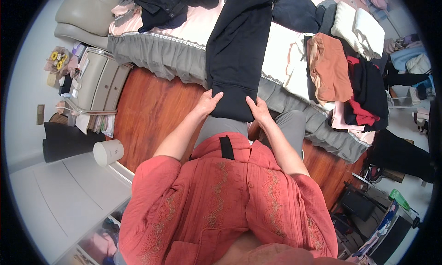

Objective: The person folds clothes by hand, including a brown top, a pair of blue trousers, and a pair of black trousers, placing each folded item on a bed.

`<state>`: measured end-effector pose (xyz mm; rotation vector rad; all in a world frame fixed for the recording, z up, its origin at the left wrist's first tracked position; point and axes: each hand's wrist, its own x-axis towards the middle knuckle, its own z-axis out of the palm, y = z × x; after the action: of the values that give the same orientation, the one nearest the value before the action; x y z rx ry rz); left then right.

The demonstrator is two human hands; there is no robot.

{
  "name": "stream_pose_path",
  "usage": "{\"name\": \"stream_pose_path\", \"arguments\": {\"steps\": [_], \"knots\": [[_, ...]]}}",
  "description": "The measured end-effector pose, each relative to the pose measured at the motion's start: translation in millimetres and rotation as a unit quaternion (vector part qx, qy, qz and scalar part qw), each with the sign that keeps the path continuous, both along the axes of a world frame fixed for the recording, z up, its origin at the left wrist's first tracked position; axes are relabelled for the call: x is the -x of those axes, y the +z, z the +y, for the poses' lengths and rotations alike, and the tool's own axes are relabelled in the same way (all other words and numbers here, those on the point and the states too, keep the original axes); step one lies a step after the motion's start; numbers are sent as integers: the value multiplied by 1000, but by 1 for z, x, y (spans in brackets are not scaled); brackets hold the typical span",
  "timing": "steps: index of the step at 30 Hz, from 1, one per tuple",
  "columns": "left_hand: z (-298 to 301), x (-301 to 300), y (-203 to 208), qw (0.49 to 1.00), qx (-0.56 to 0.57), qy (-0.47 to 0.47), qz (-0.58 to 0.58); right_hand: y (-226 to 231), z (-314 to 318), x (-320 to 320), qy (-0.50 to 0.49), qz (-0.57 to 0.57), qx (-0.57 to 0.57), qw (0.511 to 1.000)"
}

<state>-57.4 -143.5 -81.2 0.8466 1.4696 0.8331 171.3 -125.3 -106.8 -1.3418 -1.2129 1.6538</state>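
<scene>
A long black garment (239,48), folded into a narrow strip, stretches from the bed toward me. Its near end has a wide band with a seam across it and hangs over the bed's edge above my lap. My left hand (208,103) is closed on the left edge of that band, thumb on top. On the opposite edge, my right hand (259,111) has the same grip; the fingers of both hands are mostly under the cloth. Whether the garment is trousers or a top, I cannot tell.
The bed (193,28) has a pink cover and a grey ruffled skirt (156,53). Dark clothes (165,7) lie at its far left. Brown folded clothing (328,65) and white knitwear (361,28) are piled on the right. A white bin (108,152) and grey cabinet (94,83) stand left.
</scene>
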Motion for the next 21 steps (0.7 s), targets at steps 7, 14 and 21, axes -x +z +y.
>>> {"name": "stream_pose_path", "arguments": {"steps": [7,14,21], "knots": [[1,-6,9,1000,-8,-7,21,-4,-3,-12,18,-111,-50,992],[5,4,-31,991,-30,-13,133,-6,-4,-15,29,-172,-41,984],[9,-5,-20,983,-10,-30,183,-38,-3,-23,3,-240,-48,970]]}}
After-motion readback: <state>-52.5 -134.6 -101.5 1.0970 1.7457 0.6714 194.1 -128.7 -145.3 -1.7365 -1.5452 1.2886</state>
